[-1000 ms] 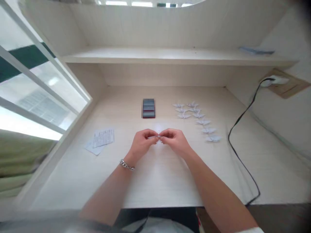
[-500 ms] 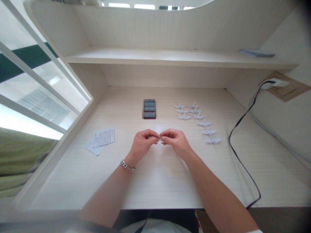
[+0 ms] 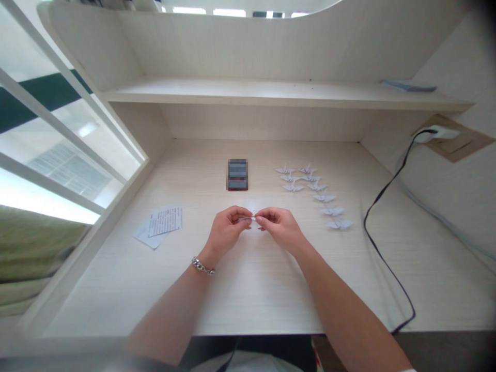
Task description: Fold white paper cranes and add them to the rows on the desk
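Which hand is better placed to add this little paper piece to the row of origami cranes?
Probably the right hand. It pinches the small paper piece from the side facing the origami cranes, so it sits nearer them than the left hand, which holds the piece's far side.

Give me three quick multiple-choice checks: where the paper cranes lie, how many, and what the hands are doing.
1. Where do the paper cranes lie? A: on the desk, right of the right hand. B: on the upper shelf. C: on the printed sheets.
2. How many lie there? A: three. B: nine. C: twenty.
3. What are the hands doing? A: lying flat. B: one hand alone holds paper. C: left hand and right hand both pinch a small white paper.

1 A: they trail off rightward. 2 B: nine separate cranes show. 3 C: both hands close on the paper between them.
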Tool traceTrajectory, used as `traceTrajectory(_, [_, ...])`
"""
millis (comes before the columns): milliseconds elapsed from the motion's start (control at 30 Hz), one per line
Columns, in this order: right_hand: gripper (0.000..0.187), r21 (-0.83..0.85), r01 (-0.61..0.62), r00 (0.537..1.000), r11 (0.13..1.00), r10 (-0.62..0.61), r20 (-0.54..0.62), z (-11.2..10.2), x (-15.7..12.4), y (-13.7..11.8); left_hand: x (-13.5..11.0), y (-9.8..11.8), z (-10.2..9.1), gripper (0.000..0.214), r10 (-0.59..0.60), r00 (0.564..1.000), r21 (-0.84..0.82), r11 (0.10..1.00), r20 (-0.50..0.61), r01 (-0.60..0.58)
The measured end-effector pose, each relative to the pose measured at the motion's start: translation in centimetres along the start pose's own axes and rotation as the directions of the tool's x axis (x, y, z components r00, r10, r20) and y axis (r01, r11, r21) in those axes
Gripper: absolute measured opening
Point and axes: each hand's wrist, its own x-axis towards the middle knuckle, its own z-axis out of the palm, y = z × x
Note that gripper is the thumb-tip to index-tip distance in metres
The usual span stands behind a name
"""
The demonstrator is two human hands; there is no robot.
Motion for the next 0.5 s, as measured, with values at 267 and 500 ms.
traceTrajectory(267, [0.015, -0.154, 0.064, 0.997, 0.986, -0.069, -0.029, 0.25, -0.35, -0.57, 0.13, -0.26, -0.21, 0.021, -0.019, 1.0, -0.025, 1.0, 0.011, 0.019])
traceTrajectory(500, [0.016, -0.072, 0.048, 0.999, 0.996, -0.048, -0.003, 0.32, -0.33, -0.59, -0.15, -0.32, -0.06, 0.022, 0.082, 0.996, 0.134, 0.988, -0.032, -0.077])
